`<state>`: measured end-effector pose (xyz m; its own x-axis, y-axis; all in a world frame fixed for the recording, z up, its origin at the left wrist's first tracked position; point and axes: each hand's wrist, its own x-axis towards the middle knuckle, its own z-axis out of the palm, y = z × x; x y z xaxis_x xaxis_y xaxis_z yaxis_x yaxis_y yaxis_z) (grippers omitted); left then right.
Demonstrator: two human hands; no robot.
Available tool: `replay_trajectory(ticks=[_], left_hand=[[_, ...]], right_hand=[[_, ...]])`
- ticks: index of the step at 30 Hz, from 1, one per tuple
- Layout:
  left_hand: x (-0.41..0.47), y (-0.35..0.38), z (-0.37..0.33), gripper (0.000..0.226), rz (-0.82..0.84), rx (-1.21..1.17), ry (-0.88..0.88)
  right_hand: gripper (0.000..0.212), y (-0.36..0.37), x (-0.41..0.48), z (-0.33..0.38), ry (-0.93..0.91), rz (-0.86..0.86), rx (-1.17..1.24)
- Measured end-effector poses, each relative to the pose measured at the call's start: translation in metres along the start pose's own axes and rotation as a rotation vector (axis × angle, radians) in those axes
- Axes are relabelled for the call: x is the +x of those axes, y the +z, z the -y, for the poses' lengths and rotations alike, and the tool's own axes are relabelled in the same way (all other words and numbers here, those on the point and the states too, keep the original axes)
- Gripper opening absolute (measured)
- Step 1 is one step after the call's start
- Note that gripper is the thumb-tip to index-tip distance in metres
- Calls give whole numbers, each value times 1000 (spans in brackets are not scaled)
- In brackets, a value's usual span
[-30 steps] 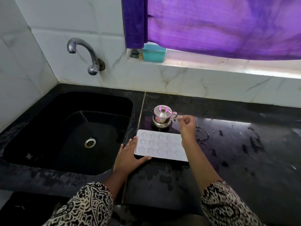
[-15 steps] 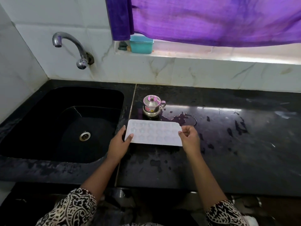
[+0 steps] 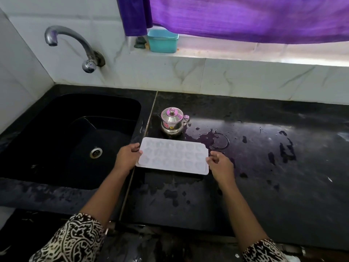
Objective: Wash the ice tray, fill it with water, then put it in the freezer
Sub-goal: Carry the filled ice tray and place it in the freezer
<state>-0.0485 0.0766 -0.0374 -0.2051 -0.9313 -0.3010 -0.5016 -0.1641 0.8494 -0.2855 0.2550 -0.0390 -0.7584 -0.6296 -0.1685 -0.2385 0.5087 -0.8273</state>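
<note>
So since a second ago the right hand (image 3: 221, 164) has come off the little pot and dropped to the right end of the tray. The left hand (image 3: 127, 156), which was lying flat at the near-left corner, has gone to the left end.

Big stuff first: the black polished stone counter (image 3: 264, 186) is splashed all over, with a puddle (image 3: 213, 138) just right of the pot. On the left is the black sunken sink (image 3: 113, 110), with a metal drain (image 3: 96, 152) in its floor and a curved chrome tap (image 3: 75, 42) on the tiled wall above. A purple cloth curtain (image 3: 245, 17) hangs at the far side.

The white rectangular plastic ice tray (image 3: 172, 155) is in the middle, just right of the sink. Each hand is pinching a short end, thumb on top. I can't tell if it's resting on the counter or lifted, or whether there's water in the cells.

Just behind it is a small lidded steel pot (image 3: 172, 121), contents hidden. A teal plastic tub (image 3: 162, 41) sits on the far ledge, can't see inside.
</note>
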Motion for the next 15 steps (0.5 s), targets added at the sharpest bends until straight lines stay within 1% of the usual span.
replay_trajectory(ticks=[4, 8, 11, 15], left_hand=[[8, -4, 5, 38, 17, -126, -109], [7, -8, 2, 32, 87, -229, -213], [8, -9, 1, 28, 124, -249, -225], [9, -10, 7, 25, 147, -254, -196]], right_hand=[[31, 3, 4, -4, 17, 53, 13], [29, 3, 0, -4, 21, 43, 33], [27, 6, -5, -4, 30, 22, 57], [26, 7, -10, -4, 54, -18, 111]])
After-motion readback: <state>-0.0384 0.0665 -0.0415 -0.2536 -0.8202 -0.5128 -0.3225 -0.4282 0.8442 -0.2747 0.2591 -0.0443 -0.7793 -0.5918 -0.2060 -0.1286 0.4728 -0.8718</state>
